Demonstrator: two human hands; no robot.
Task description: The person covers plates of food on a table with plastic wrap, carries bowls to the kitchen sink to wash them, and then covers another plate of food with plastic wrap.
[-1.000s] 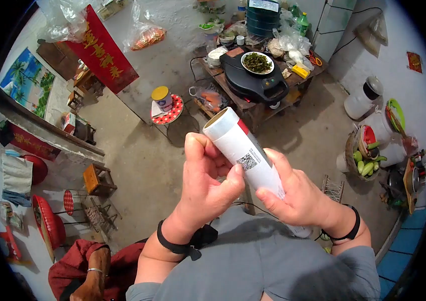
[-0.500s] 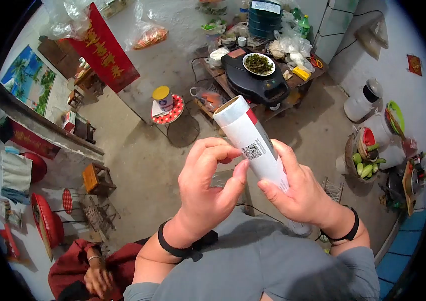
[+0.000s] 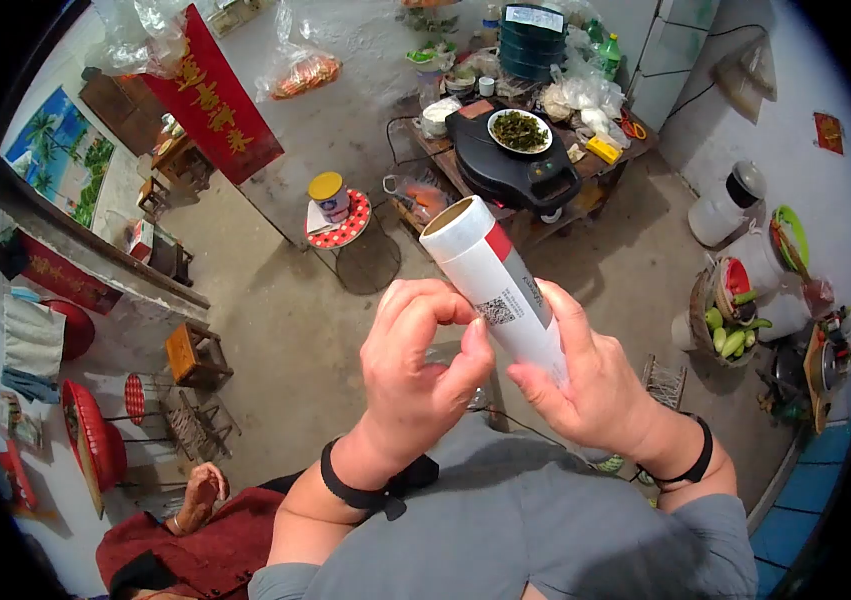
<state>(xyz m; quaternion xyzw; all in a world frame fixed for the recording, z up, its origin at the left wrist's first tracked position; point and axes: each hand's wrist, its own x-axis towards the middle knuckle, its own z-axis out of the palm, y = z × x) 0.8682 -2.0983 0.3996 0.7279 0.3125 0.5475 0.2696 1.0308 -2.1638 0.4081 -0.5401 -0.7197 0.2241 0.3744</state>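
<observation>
A white cardboard-cored roll [image 3: 495, 285] with a QR code and a red and grey stripe is tilted in front of my body, its hollow end up and to the left. My right hand [image 3: 590, 370] is wrapped round its lower part, thumb in front. Beside the roll's left side is my left hand [image 3: 423, 350], its fingers curled and the thumb near the fingertips. Whether those fingertips hold anything thin is too small to make out.
A black electric pan [image 3: 515, 165] bearing a plate of greens [image 3: 520, 131] stands on a cluttered wooden table [image 3: 585, 190]. A polka-dot stool [image 3: 340, 225] holds a tin. Another person's hand [image 3: 203, 493] and red sleeve are at lower left. Wooden stool [image 3: 195, 356] stands left.
The roll has turned slightly, showing more of its grey stripe. My left hand's fingers opened a little, then curled closer together. The other person's hand has risen.
</observation>
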